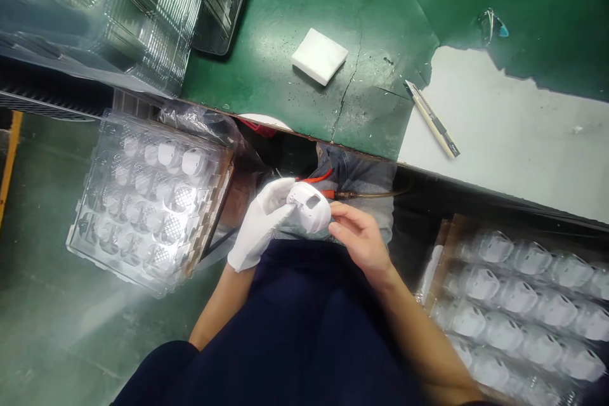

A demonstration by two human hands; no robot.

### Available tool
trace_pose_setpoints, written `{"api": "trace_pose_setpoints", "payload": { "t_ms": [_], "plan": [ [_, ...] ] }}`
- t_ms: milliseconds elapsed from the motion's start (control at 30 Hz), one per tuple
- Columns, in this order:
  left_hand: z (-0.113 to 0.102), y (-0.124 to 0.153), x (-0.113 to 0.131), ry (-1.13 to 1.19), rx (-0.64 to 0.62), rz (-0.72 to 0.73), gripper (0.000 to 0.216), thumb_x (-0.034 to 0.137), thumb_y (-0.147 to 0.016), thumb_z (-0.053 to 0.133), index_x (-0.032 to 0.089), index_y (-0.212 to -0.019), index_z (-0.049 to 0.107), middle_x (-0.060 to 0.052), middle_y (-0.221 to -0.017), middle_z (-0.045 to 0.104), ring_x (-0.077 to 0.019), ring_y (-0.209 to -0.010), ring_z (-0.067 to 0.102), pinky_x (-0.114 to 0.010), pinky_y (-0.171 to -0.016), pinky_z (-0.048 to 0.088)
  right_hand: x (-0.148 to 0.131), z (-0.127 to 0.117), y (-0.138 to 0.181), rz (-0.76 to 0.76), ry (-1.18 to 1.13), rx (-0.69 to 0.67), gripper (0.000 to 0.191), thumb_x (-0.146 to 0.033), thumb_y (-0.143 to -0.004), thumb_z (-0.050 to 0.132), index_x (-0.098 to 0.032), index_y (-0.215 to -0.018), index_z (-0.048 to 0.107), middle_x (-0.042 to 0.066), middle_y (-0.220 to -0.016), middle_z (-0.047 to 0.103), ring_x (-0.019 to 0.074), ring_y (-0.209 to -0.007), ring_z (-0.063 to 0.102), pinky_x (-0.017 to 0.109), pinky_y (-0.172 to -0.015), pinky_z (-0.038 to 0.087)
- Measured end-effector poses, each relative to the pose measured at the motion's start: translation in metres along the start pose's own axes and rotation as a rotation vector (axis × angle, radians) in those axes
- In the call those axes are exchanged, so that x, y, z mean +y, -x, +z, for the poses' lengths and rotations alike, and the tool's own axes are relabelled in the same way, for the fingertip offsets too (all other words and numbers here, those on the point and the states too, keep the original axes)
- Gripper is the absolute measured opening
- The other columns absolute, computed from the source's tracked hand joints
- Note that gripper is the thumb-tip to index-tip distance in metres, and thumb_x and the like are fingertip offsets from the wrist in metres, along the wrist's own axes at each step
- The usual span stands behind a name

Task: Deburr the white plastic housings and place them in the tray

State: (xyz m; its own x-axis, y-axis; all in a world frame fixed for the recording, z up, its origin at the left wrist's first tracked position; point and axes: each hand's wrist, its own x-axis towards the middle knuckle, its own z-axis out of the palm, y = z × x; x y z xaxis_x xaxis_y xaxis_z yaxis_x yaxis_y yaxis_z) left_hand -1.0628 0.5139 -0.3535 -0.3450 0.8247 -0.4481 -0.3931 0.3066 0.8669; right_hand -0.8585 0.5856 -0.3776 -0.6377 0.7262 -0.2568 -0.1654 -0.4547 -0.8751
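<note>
While my left grip (259, 225) pinches a white shell (309, 217), my right grip (365, 242) meets its edge

As I look down, the green bench (271, 70) runs across ahead of me, with a crack reaching its near edge. At its left end lies a pile of clear trays (114, 19). Off the bench to my right, a tray (507, 273) holds rows of white pieces (518, 295) in clear plastic. To my left, another tray (128, 271) has two white pieces (194, 162) at the corner nearest the bench. Over the bench's right part spreads a pale sheet (514, 133) with a ragged edge.

Gloved in white, my left grip has thumb and fingers closed on the shell's left side. Bare, my right grip has its fingertips at the right edge, thumb and forefinger slightly apart; whether they press on it, I cannot tell. A dark phone (221, 9) rests just beside the pile, and a white block (318, 58) lies on bare green, well apart from it.

Above my lap, just short of the bench, the shell is tilted, showing a dark opening. A cutter (432, 119) lies across the sheet's left edge. Smallest is an orange fitting (328, 194), close beyond the shell.
</note>
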Motion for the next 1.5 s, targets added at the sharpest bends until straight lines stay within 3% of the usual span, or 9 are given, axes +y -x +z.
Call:
{"api": "trace_pose_setpoints", "payload": {
  "t_ms": [167,633,767,900,1067,1233,1333,1500],
  "plan": [
    [0.001,-0.002,-0.01,0.034,-0.062,-0.052,0.048,0.037,-0.087,0.09,0.021,-0.13,0.077,-0.011,-0.13,0.081,-0.0297,-0.122,0.075,-0.039,-0.106,0.058,-0.003,0.005,0.0,0.012,-0.01,0.023,0.022,-0.046,-0.095,0.084,-0.025,-0.1,0.087,0.006,-0.099,0.082,0.0224,-0.095,0.074,0.035,-0.087,0.059],
    [0.005,-0.005,-0.023,0.07,-0.112,-0.139,0.044,0.031,-0.084,0.093,0.022,-0.125,0.08,-0.01,-0.133,0.081,-0.03,-0.127,0.075,-0.04,-0.11,0.059,-0.004,0.01,-0.007,0.078,-0.07,0.126,0.027,-0.05,-0.084,0.093,-0.026,-0.094,0.086,0.003,-0.089,0.081,0.0206,-0.087,0.075,0.032,-0.083,0.06],
    [0.008,-0.004,-0.02,0.117,-0.138,-0.168,0.037,0.028,-0.089,0.089,0.023,-0.125,0.08,-0.009,-0.133,0.081,-0.0289,-0.125,0.077,-0.037,-0.106,0.061,-0.005,0.011,-0.008,0.11,-0.089,0.153,0.031,-0.053,-0.083,0.093,-0.025,-0.093,0.086,0.003,-0.089,0.081,0.0203,-0.086,0.074,0.032,-0.081,0.059],
    [0.011,-0.004,-0.017,0.203,-0.141,-0.214,0.037,0.027,-0.084,0.093,0.02,-0.119,0.083,-0.011,-0.132,0.082,-0.0287,-0.125,0.076,-0.034,-0.106,0.06,-0.01,0.013,-0.011,0.147,-0.114,0.217,0.038,-0.06,-0.079,0.093,-0.025,-0.092,0.084,0.003,-0.09,0.08,0.0214,-0.086,0.071,0.035,-0.083,0.058],
    [0.012,-0.003,-0.017,0.449,-0.07,-0.395,0.055,0.03,-0.075,0.099,0.017,-0.126,0.08,-0.011,-0.135,0.08,-0.026,-0.121,0.078,-0.031,-0.106,0.061,-0.011,0.015,-0.019,0.208,-0.157,0.274,0.038,-0.06,-0.08,0.091,-0.024,-0.086,0.081,0.003,-0.087,0.078,0.0206,-0.085,0.068,0.035,-0.085,0.057],
    [0.022,-0.004,-0.014,0.622,0.112,-0.473,0.038,0.024,-0.095,0.078,0.02,-0.133,0.075,-0.008,-0.136,0.08,-0.0208,-0.134,0.073,-0.032,-0.121,0.054,0.002,0.015,-0.022,0.28,-0.207,0.287,0.04,-0.061,-0.078,0.09,-0.022,-0.081,0.081,0.001,-0.075,0.072,0.0167,-0.073,0.062,0.03,-0.073,0.054],
    [0.027,-0.006,-0.012,0.638,0.183,-0.445,0.029,0.025,-0.099,0.074,0.018,-0.127,0.077,-0.008,-0.131,0.082,-0.0197,-0.127,0.076,-0.032,-0.119,0.056,0.007,0.015,-0.023,0.29,-0.191,0.276,0.041,-0.063,-0.081,0.088,-0.022,-0.079,0.079,0.001,-0.076,0.073,0.0175,-0.074,0.062,0.031,-0.073,0.054],
    [0.028,-0.004,-0.012,0.542,0.18,-0.309,0.026,0.029,-0.098,0.078,0.021,-0.123,0.079,-0.005,-0.132,0.081,-0.0192,-0.123,0.077,-0.031,-0.114,0.06,0.012,0.018,-0.026,0.312,-0.167,0.267,0.043,-0.065,-0.08,0.086,-0.023,-0.085,0.081,0.004,-0.091,0.081,0.025,-0.092,0.071,0.035,-0.08,0.059]
  ]
}}
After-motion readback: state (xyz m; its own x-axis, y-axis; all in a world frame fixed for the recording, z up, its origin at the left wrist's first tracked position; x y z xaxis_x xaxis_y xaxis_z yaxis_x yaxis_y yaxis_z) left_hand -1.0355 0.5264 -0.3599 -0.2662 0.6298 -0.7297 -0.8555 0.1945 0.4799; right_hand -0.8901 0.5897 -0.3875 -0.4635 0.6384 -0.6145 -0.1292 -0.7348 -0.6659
